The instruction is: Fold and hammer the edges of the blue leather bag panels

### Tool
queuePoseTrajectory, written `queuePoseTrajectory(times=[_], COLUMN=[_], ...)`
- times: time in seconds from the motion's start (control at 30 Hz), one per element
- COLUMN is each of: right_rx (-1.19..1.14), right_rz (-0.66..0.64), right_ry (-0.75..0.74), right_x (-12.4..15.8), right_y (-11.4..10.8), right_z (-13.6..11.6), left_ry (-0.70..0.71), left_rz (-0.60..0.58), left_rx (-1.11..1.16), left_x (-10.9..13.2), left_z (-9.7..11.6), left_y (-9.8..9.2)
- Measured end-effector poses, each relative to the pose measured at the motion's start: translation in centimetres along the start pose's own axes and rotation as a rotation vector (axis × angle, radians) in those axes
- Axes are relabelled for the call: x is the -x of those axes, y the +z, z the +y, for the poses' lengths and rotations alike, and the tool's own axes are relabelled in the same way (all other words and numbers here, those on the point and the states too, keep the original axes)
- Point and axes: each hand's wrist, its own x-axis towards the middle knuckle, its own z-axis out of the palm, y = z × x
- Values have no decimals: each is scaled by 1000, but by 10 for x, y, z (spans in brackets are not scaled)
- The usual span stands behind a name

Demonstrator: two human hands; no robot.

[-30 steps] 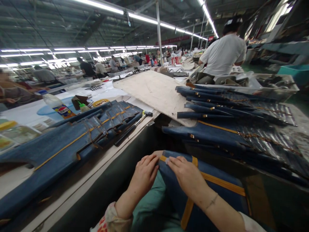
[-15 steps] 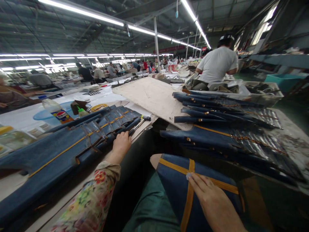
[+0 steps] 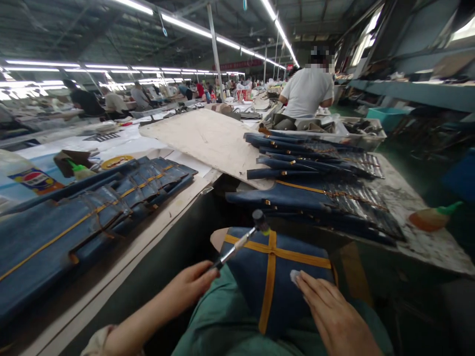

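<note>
My left hand [image 3: 198, 282] is closed around the handle of a small hammer [image 3: 237, 244] with a dark head and a yellowish face. The hammer head is over the upper edge of a blue leather-like panel [image 3: 247, 279] resting on my lap. Two mustard-yellow strips cross on this panel, and a pale piece [image 3: 218, 238] sticks out at its left corner. My right hand [image 3: 330, 306] lies on the panel's right side, fingers stretched out and close together, with something whitish, perhaps a cover, at one fingertip.
Blue strapped panels [image 3: 92, 212] lie on the left table, near a soft-drink bottle [image 3: 33, 175]. More blue panels [image 3: 308, 195] are stacked on the right, with a glue bottle [image 3: 432, 218] beyond. A beige board [image 3: 200, 141] spans the back. A person in white [image 3: 308, 91] sits behind it.
My left hand has come from the left table's edge to above my lap, bringing the hammer. My right hand has slid away from the crossing of the strips. The view has turned right.
</note>
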Motion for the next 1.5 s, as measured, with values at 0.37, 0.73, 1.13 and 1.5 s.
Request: queuePoseTrajectory(times=[0.37,0.73,1.13,1.5], right_rx=[-45,-103,-112,-102], right_rz=[-43,-6,-38,-11], right_ry=[55,85,129,128], right_x=[-2,-3,-7,-7], right_y=[-1,-3,-10,-9], right_z=[-5,-7,-10,-12], left_ry=[16,26,65,126], left_rz=[61,56,76,1], left_rx=[-396,-402,-325,-433], left_x=[25,22,10,1], left_z=[11,5,8,26], left_y=[31,32,33,53])
